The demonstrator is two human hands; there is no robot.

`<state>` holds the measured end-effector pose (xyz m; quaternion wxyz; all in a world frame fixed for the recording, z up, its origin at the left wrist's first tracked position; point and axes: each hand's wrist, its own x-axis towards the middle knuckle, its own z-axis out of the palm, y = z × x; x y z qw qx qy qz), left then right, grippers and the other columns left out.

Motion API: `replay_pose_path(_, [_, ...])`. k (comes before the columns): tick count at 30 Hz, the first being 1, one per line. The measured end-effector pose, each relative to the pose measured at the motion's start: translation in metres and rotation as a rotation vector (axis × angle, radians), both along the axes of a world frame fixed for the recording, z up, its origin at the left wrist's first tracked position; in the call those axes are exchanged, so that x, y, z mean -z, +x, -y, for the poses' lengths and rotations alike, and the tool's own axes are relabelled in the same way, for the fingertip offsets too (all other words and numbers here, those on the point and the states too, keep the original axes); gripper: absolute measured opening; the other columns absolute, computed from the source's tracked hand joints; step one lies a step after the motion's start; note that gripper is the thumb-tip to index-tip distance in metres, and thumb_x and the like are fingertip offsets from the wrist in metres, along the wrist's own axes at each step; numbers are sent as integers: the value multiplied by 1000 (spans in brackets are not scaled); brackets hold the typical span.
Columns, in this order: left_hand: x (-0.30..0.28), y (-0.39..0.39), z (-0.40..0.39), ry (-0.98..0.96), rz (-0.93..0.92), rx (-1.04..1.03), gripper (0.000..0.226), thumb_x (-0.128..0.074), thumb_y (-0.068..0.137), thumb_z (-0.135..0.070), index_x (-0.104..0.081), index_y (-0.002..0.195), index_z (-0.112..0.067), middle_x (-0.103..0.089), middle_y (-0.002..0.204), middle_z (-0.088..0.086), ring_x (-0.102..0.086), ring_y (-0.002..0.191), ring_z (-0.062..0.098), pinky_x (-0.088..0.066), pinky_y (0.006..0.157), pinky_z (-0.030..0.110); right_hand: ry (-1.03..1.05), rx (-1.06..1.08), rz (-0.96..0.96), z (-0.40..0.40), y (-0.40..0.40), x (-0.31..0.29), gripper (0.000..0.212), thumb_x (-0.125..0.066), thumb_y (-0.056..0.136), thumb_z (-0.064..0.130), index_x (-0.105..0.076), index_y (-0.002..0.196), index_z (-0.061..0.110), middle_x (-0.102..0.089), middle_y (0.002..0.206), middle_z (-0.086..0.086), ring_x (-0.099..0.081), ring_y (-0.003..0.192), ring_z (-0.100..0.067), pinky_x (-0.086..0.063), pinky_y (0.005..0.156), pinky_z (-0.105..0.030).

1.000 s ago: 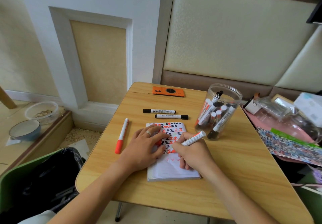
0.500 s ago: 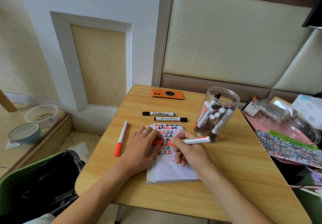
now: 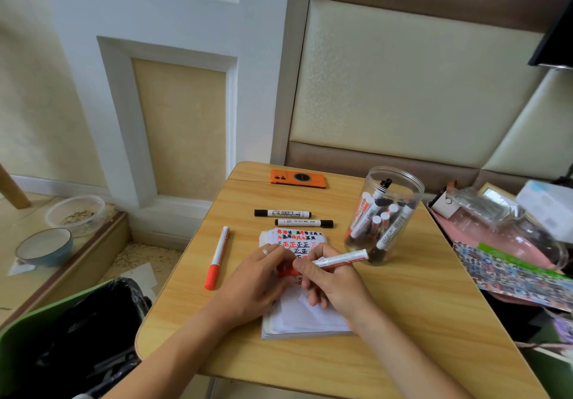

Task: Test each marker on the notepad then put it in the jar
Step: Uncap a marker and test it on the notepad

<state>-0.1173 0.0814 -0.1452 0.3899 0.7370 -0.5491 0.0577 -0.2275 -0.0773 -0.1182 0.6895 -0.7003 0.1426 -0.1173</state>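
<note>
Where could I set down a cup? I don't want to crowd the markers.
Bare wood lies right of the notepad, below the jar, and between the phone and jar. Crowded: around the loose markers and both hands.

One head-worn camera looks forward and down, close above the surface (image 3: 418,305), with wall panels filling the upper half.

I sit at a light wooden counter (image 3: 412,311) whose far edge meets a padded cream wall panel (image 3: 412,88) trimmed in brown. Beyond its far left corner stands a white panelled pillar (image 3: 173,26); the tiled floor (image 3: 28,209) lies left, in soft daylight.
</note>
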Motion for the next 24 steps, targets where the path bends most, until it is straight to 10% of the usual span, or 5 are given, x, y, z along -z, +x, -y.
replay_pose_path(9, [0,-1,-1,-16,-6,1,15,-64,96,-24,-59,110,-27,-56,99,-18,-51,90,0,-43,74,19,-34,-58,57,2,-2,0,24,-82,85,11,-60,89,4,-58,64,-5,-44,44,-5,-34,43,-16])
replay_pose_path(15, [-3,-2,-1,-76,-16,-32,13,-63,96,-21,-60,108,-24,-53,99,-17,-53,88,3,-47,76,24,168,-16,24,7,-4,-1,55,-49,93,52,-73,106,4,-65,80,-16,-58,57,-25,-41,51,-28])
replay_pose_path(20, [-4,-3,-2,-91,-21,-75,15,-62,92,-14,-56,103,-23,-51,97,-17,-51,91,4,-45,76,24,272,158,49,10,-1,3,11,-71,93,15,-63,100,11,-60,73,-13,-57,54,-18,-44,47,-23])
replay_pose_path(24, [-4,-3,-4,-106,-66,-99,13,-55,93,-16,-51,103,-23,-49,97,-14,-49,91,5,-37,76,17,280,88,66,15,0,5,15,-73,89,4,-60,97,7,-66,82,-16,-67,63,-21,-55,54,-23])
